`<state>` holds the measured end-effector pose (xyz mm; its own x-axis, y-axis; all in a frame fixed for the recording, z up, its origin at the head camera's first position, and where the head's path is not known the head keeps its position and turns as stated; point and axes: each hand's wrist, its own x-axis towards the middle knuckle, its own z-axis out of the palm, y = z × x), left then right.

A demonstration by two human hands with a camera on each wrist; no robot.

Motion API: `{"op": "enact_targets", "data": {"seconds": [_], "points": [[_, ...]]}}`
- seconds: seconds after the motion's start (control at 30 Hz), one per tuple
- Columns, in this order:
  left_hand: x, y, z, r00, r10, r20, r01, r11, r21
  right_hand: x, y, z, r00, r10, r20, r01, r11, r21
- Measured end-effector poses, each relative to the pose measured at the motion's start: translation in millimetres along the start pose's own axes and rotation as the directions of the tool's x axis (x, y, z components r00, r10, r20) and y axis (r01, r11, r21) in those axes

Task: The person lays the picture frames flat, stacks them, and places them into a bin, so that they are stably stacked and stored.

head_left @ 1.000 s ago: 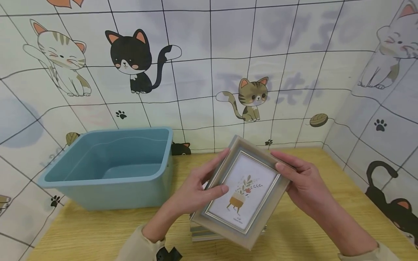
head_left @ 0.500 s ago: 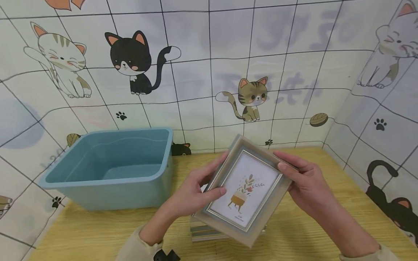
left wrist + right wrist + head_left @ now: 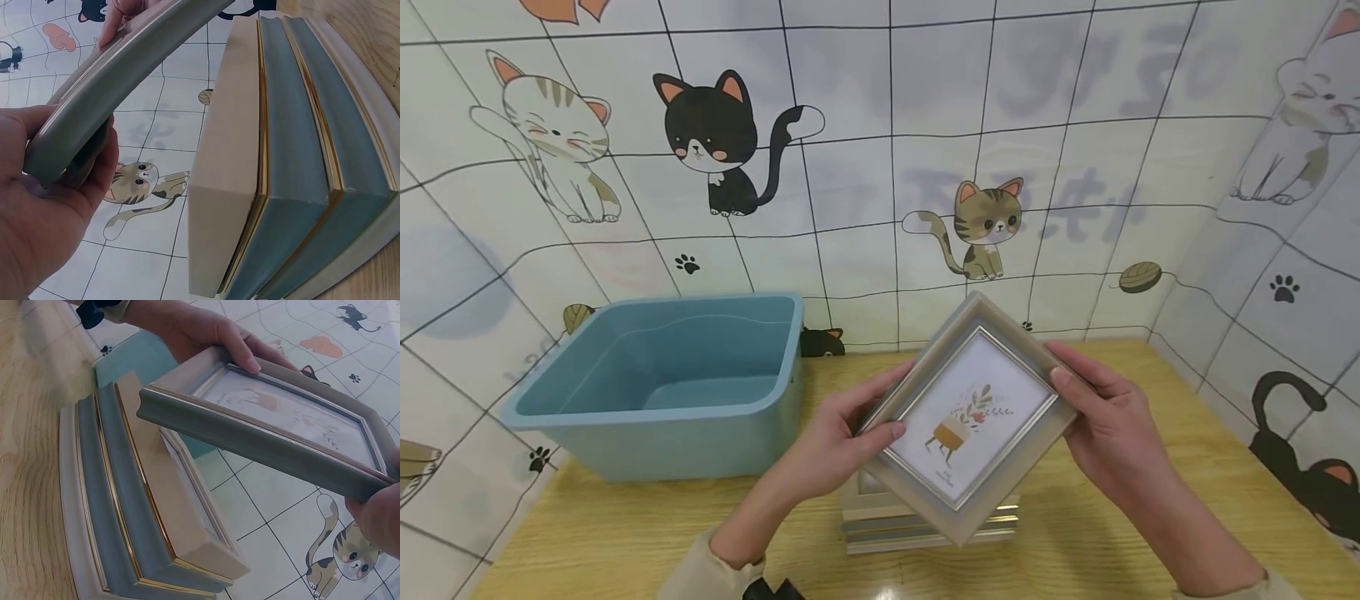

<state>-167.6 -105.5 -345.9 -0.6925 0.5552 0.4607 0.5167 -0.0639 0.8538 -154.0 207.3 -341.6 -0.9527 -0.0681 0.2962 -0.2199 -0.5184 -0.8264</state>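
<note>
Turned further clockwise and slightly higher, the grey-beige rectangular picture frame (image 3: 962,437) is pinched from either side by left hand (image 3: 827,446) and right hand (image 3: 1112,429), likely for steadiness.

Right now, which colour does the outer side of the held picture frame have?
Grey-green: the frame's outer side shows best in the right wrist view.

a beige picture frame (image 3: 968,421) with grey-green sides and a silver inner edge is tilted in midair, one corner uppermost, between the fingers (image 3: 868,391) of the left hand (image 3: 829,442) and the right hand (image 3: 1108,418). the white print (image 3: 973,417) inside, a leafy plant in an orange-brown pot on legs, shows between the two thumbs (image 3: 1077,393).
</note>
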Motion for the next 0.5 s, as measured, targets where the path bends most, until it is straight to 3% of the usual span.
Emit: {"op": "enact_targets", "data": {"seconds": [0.17, 0.33, 0.43, 0.5], "points": [[-2.2, -1.3, -2.0, 0.999, -0.026, -0.033, 0.026, 1.0, 0.0, 0.4, 0.9, -0.5, 0.999, 0.0, -0.038, 0.002, 0.999, 0.034], [-4.4, -2.2, -5.1, 0.992, -0.092, -0.091, 0.09, 0.996, -0.019, 0.1, 2.9, 3.1, 0.998, 0.003, -0.065, 0.003, 0.995, 0.098], [-4.9, -4.3, -6.2, 0.977, -0.131, -0.167, 0.125, 0.991, -0.047, 0.1, 5.5, 7.7, 0.995, 0.002, -0.099, 0.013, 0.989, 0.146], [-4.6, -5.9, -6.3, 0.959, -0.154, -0.237, 0.142, 0.988, -0.066, 0.3, 7.8, 11.3, 0.992, 0.009, -0.125, 0.012, 0.986, 0.165]]}}
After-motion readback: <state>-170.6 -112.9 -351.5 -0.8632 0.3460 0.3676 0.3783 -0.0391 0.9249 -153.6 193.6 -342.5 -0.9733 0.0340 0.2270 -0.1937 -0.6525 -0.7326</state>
